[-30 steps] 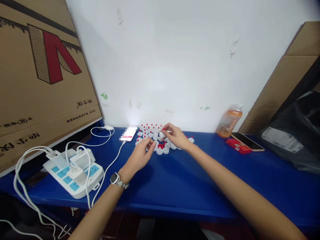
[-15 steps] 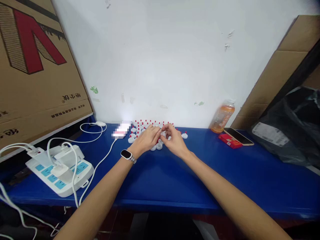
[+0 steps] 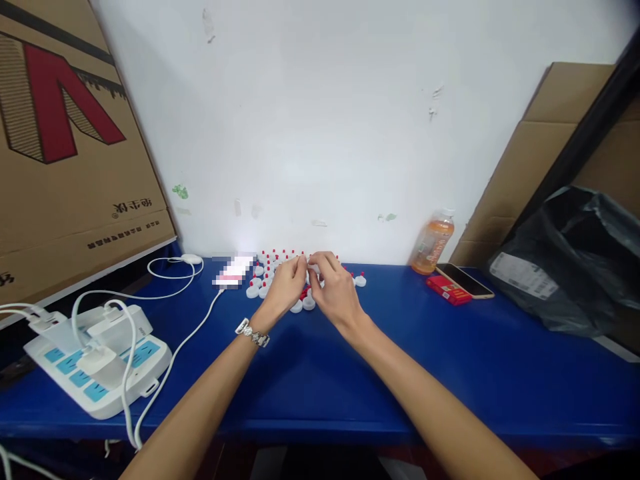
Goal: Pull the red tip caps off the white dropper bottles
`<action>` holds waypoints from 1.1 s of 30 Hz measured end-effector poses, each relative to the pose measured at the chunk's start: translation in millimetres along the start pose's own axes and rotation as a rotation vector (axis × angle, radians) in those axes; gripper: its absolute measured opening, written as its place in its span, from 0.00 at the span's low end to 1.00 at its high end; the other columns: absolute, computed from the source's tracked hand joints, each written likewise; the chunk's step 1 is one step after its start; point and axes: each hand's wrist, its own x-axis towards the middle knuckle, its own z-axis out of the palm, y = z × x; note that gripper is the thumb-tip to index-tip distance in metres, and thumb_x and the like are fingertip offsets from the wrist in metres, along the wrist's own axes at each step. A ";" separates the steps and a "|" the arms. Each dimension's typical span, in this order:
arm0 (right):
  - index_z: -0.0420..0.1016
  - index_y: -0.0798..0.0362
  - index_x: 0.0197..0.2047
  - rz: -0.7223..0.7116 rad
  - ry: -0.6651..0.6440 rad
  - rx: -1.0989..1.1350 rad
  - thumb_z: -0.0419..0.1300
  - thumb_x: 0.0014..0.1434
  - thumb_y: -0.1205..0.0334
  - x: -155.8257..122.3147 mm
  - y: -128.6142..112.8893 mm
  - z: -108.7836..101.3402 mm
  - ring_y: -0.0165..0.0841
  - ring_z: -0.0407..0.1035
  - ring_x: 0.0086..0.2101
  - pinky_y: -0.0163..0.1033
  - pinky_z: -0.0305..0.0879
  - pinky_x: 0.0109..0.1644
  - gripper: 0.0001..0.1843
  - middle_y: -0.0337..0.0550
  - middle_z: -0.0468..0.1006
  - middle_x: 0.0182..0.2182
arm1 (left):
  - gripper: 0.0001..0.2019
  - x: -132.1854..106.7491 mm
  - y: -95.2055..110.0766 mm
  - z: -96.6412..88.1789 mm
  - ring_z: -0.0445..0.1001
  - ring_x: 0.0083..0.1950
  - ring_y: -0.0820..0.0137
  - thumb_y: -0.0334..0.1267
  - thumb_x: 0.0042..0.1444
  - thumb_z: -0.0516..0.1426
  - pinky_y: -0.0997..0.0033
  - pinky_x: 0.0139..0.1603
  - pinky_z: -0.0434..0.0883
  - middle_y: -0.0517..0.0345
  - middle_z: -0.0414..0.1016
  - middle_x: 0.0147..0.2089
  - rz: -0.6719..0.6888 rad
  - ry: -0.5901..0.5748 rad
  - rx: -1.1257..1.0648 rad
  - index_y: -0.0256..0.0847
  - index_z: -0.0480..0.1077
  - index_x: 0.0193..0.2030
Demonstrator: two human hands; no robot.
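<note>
My left hand is closed, thumb and fingers pinched together, above a cluster of small white caps with red tips. Close against it, my right hand is closed too, with curled fingers and its fingertips meeting those of the left. Whatever sits between the fingertips is small and mostly hidden; I cannot make it out. A white cap lies just below the hands beside some red pieces. Another red-tipped cap stands to the right of my right hand. More caps stand on the left, several partly covered by my hands.
The blue table meets a white wall. A power strip with white cables lies left, near a lit, blurred-out phone. At right are an orange drink bottle, a red box, a dark phone and a black plastic bag.
My left wrist has turned, so the watch band shows instead of its dark face. My left fingers, flat over the caps before, now pinch against the right fingertips. The whole view has shifted slightly.
</note>
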 end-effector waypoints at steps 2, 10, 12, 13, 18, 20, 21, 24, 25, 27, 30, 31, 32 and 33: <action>0.70 0.52 0.47 -0.002 -0.002 -0.002 0.50 0.63 0.73 -1.1 0.7 0.2 0.38 0.72 0.44 0.41 0.68 0.48 0.13 0.49 0.74 0.47 | 0.22 0.8 -2.8 3.3 0.64 0.29 0.70 0.50 0.66 0.44 0.70 0.32 0.60 0.60 0.66 0.25 -0.031 -0.010 -0.080 0.40 0.63 0.27; 0.68 0.50 0.46 0.166 0.019 0.269 0.53 0.59 0.70 -2.9 3.5 1.1 0.36 0.72 0.38 0.42 0.69 0.43 0.12 0.46 0.74 0.43 | 0.22 -6.1 4.5 3.1 0.64 0.31 0.68 0.50 0.68 0.41 0.68 0.32 0.60 0.59 0.66 0.27 -0.031 -0.041 -0.037 0.40 0.63 0.29; 0.66 0.49 0.48 0.335 -0.052 0.542 0.58 0.57 0.65 -3.9 9.3 -3.8 0.31 0.71 0.30 0.39 0.68 0.35 0.15 0.42 0.75 0.41 | 0.19 -10.5 8.3 -4.2 0.66 0.37 0.65 0.48 0.69 0.41 0.66 0.38 0.63 0.56 0.68 0.33 0.150 -0.077 0.163 0.41 0.64 0.34; 0.64 0.48 0.49 0.424 -0.112 0.689 0.60 0.55 0.63 -4.5 13.2 -7.7 0.29 0.70 0.27 0.37 0.67 0.32 0.18 0.40 0.75 0.39 | 0.18 -12.6 9.5 -8.0 0.66 0.38 0.65 0.47 0.70 0.41 0.65 0.40 0.63 0.56 0.67 0.34 0.228 -0.107 0.251 0.41 0.64 0.35; 0.63 0.49 0.50 0.651 -0.513 1.090 0.70 0.47 0.60 -9.2 33.7 -29.8 0.28 0.69 0.22 0.36 0.65 0.29 0.29 0.33 0.73 0.29 | 0.18 -20.4 8.1 -15.5 0.64 0.42 0.63 0.42 0.71 0.39 0.62 0.43 0.65 0.53 0.68 0.37 0.499 -0.367 0.448 0.41 0.64 0.38; 0.63 0.49 0.50 0.645 -0.633 1.128 0.71 0.46 0.60 -11.5 38.3 -33.6 0.28 0.68 0.23 0.36 0.65 0.29 0.30 0.33 0.74 0.28 | 0.18 -22.5 5.3 -12.4 0.63 0.42 0.62 0.41 0.71 0.39 0.61 0.45 0.64 0.53 0.68 0.37 0.543 -0.441 0.434 0.41 0.66 0.38; 0.64 0.49 0.51 0.628 -0.663 1.128 0.71 0.46 0.60 -12.7 39.1 -33.7 0.27 0.67 0.23 0.36 0.65 0.30 0.30 0.34 0.74 0.29 | 0.19 -23.2 3.6 -10.4 0.63 0.43 0.62 0.41 0.71 0.39 0.61 0.46 0.64 0.53 0.69 0.36 0.547 -0.471 0.410 0.41 0.67 0.38; 0.67 0.49 0.51 0.493 -0.547 0.949 0.67 0.51 0.60 -15.7 36.3 -30.4 0.28 0.66 0.25 0.36 0.65 0.31 0.24 0.37 0.75 0.32 | 0.19 -22.2 -3.2 -7.5 0.64 0.40 0.64 0.43 0.71 0.40 0.63 0.44 0.64 0.56 0.67 0.33 0.442 -0.439 0.281 0.41 0.67 0.35; 0.69 0.49 0.49 0.430 -0.433 0.813 0.64 0.53 0.61 -16.8 34.5 -29.1 0.28 0.66 0.26 0.36 0.65 0.32 0.19 0.38 0.75 0.34 | 0.20 -20.5 -6.0 -8.6 0.64 0.38 0.66 0.44 0.71 0.40 0.65 0.41 0.64 0.57 0.66 0.31 0.361 -0.362 0.224 0.41 0.65 0.33; 0.72 0.51 0.44 0.323 -0.190 0.509 0.59 0.56 0.63 -19.3 31.5 -27.9 0.29 0.66 0.29 0.37 0.65 0.35 0.11 0.41 0.75 0.38 | 0.21 -14.9 -12.8 -14.3 0.62 0.31 0.68 0.47 0.71 0.38 0.67 0.34 0.62 0.60 0.61 0.27 0.181 -0.140 0.116 0.42 0.60 0.30; 0.74 0.52 0.42 0.311 -0.053 0.260 0.56 0.58 0.64 -25.1 32.9 -27.2 0.30 0.67 0.30 0.38 0.65 0.38 0.09 0.43 0.77 0.39 | 0.20 -4.7 -24.4 -24.4 0.63 0.31 0.68 0.49 0.70 0.38 0.68 0.34 0.62 0.61 0.63 0.29 0.097 0.022 0.084 0.43 0.59 0.31; 0.74 0.52 0.43 0.339 -0.082 0.246 0.56 0.58 0.64 -27.3 34.7 -26.6 0.30 0.67 0.29 0.38 0.65 0.38 0.09 0.41 0.77 0.36 | 0.19 -1.8 -28.2 -26.0 0.66 0.35 0.67 0.49 0.70 0.40 0.67 0.39 0.64 0.59 0.66 0.31 0.119 -0.008 0.138 0.42 0.61 0.33; 0.74 0.52 0.42 0.368 -0.124 0.246 0.57 0.58 0.63 -29.5 36.7 -25.6 0.30 0.67 0.28 0.38 0.65 0.37 0.09 0.40 0.77 0.34 | 0.17 0.4 -31.9 -26.2 0.67 0.39 0.66 0.48 0.69 0.42 0.65 0.44 0.65 0.57 0.68 0.35 0.168 -0.062 0.211 0.42 0.64 0.35; 0.74 0.51 0.41 0.387 -0.165 0.252 0.57 0.58 0.63 -31.3 38.6 -24.6 0.31 0.68 0.29 0.38 0.65 0.38 0.08 0.39 0.77 0.32 | 0.16 1.8 -35.1 -25.0 0.67 0.43 0.64 0.47 0.68 0.44 0.62 0.48 0.65 0.55 0.70 0.38 0.208 -0.128 0.282 0.42 0.67 0.37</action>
